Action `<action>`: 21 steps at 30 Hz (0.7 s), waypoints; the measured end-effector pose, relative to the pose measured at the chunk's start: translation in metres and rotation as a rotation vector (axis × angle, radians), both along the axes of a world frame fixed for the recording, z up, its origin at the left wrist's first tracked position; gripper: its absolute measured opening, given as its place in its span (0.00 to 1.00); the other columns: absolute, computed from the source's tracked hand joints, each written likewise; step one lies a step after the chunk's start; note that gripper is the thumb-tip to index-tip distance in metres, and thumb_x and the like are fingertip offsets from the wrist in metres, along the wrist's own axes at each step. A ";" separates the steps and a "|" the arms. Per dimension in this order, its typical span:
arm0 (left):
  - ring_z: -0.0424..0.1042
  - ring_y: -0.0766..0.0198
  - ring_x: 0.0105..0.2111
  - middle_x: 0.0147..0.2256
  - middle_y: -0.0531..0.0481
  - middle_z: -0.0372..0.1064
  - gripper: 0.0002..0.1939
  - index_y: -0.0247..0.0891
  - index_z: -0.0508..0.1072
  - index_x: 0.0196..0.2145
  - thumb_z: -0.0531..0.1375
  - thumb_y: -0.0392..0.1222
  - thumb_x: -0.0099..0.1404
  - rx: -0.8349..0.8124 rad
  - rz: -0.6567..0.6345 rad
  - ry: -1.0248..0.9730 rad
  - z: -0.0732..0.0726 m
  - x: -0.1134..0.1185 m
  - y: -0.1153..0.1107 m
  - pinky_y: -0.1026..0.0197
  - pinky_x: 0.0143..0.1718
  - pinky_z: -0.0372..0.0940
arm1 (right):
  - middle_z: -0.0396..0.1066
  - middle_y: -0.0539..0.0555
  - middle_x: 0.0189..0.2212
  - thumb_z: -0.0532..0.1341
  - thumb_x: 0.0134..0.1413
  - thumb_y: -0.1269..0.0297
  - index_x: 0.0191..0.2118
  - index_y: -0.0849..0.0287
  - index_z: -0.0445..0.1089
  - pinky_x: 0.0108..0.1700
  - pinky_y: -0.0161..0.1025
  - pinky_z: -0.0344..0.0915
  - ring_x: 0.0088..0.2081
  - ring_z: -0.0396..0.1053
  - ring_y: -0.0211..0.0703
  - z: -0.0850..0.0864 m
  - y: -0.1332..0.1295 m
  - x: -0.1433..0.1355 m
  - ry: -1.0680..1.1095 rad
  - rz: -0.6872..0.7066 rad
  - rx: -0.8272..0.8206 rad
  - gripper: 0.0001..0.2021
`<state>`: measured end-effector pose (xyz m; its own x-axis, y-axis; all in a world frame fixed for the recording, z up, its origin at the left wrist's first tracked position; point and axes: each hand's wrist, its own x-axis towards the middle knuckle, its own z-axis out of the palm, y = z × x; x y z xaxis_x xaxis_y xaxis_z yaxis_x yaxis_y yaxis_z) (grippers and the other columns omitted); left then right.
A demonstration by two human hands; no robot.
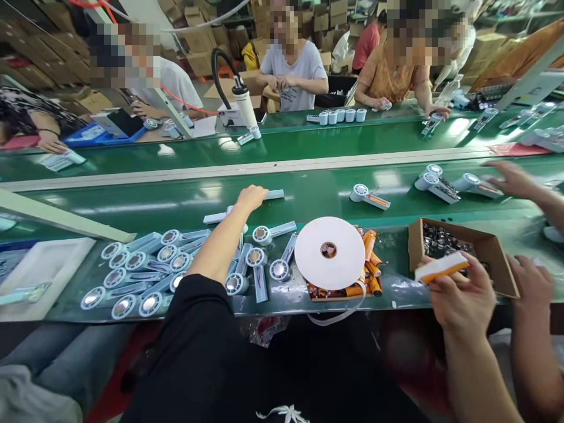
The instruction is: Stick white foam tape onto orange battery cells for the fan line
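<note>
Fingers of the right hand (463, 301) pinch an orange-and-white battery (442, 268) right of the white tape roll (311, 267); the left hand (251, 198), well apart, is beyond and left of the roll at a pale blue fan handle (275, 194), its grip hard to tell. The battery should be light, stiff and smooth, best held by its long sides. Left of the roll lie handheld fans (125, 306); right of it, a cardboard box (415, 238).
</note>
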<state>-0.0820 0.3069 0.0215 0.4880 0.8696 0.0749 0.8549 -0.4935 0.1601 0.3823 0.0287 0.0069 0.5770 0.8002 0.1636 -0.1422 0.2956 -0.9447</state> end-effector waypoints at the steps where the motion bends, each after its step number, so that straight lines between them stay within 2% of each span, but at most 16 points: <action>1: 0.69 0.48 0.55 0.44 0.37 0.79 0.07 0.37 0.82 0.36 0.63 0.40 0.67 -0.012 -0.002 0.033 -0.003 0.004 0.005 0.44 0.57 0.66 | 0.83 0.51 0.32 0.81 0.36 0.62 0.50 0.46 0.79 0.34 0.50 0.83 0.34 0.84 0.59 0.005 0.004 0.003 -0.041 -0.030 -0.006 0.29; 3: 0.67 0.51 0.54 0.47 0.37 0.77 0.09 0.35 0.82 0.40 0.61 0.37 0.67 -0.032 0.014 0.099 -0.008 0.026 0.008 0.49 0.56 0.66 | 0.82 0.50 0.31 0.81 0.37 0.60 0.49 0.44 0.79 0.37 0.55 0.83 0.35 0.84 0.61 0.020 0.025 0.006 -0.149 -0.074 0.036 0.28; 6: 0.65 0.55 0.57 0.55 0.38 0.74 0.12 0.35 0.82 0.44 0.62 0.33 0.64 -0.100 -0.041 0.180 -0.012 0.077 0.010 0.56 0.57 0.64 | 0.81 0.51 0.32 0.82 0.34 0.56 0.49 0.44 0.78 0.45 0.59 0.81 0.39 0.83 0.61 0.040 0.093 -0.004 -0.333 -0.061 0.111 0.31; 8: 0.65 0.51 0.59 0.54 0.39 0.75 0.15 0.38 0.83 0.42 0.65 0.29 0.58 -0.162 -0.058 0.214 -0.017 0.109 0.020 0.55 0.57 0.65 | 0.81 0.53 0.31 0.82 0.32 0.54 0.49 0.48 0.77 0.44 0.56 0.80 0.36 0.83 0.58 0.044 0.150 -0.024 -0.389 0.041 0.079 0.33; 10: 0.68 0.48 0.57 0.50 0.37 0.78 0.14 0.37 0.84 0.40 0.66 0.28 0.56 -0.228 -0.052 0.233 -0.022 0.127 0.035 0.54 0.55 0.65 | 0.82 0.54 0.30 0.80 0.35 0.54 0.48 0.52 0.75 0.38 0.49 0.78 0.32 0.82 0.52 0.039 0.202 -0.051 -0.420 0.205 -0.024 0.31; 12: 0.74 0.49 0.51 0.45 0.38 0.81 0.12 0.37 0.85 0.38 0.67 0.30 0.56 -0.293 -0.054 0.233 -0.023 0.132 0.048 0.55 0.51 0.66 | 0.82 0.54 0.30 0.76 0.44 0.54 0.49 0.55 0.74 0.33 0.41 0.75 0.30 0.81 0.47 0.029 0.239 -0.076 -0.533 0.386 -0.137 0.26; 14: 0.77 0.52 0.45 0.42 0.42 0.82 0.10 0.39 0.86 0.38 0.67 0.36 0.58 -0.337 -0.070 0.214 -0.023 0.129 0.059 0.58 0.47 0.67 | 0.83 0.53 0.32 0.73 0.52 0.56 0.52 0.55 0.74 0.36 0.38 0.73 0.32 0.81 0.45 0.016 0.264 -0.095 -0.760 0.537 -0.179 0.22; 18: 0.78 0.57 0.45 0.47 0.48 0.82 0.14 0.44 0.84 0.46 0.63 0.43 0.66 -0.328 -0.067 0.144 -0.026 0.121 0.078 0.61 0.45 0.66 | 0.83 0.54 0.39 0.67 0.63 0.57 0.57 0.55 0.73 0.42 0.36 0.70 0.40 0.80 0.44 -0.002 0.292 -0.119 -1.271 0.650 -0.228 0.19; 21: 0.77 0.57 0.48 0.50 0.47 0.81 0.14 0.45 0.81 0.49 0.60 0.44 0.70 -0.300 -0.014 0.103 -0.032 0.123 0.080 0.61 0.46 0.66 | 0.83 0.53 0.40 0.66 0.65 0.53 0.59 0.52 0.72 0.44 0.37 0.68 0.42 0.80 0.46 -0.009 0.299 -0.134 -1.436 0.689 -0.250 0.20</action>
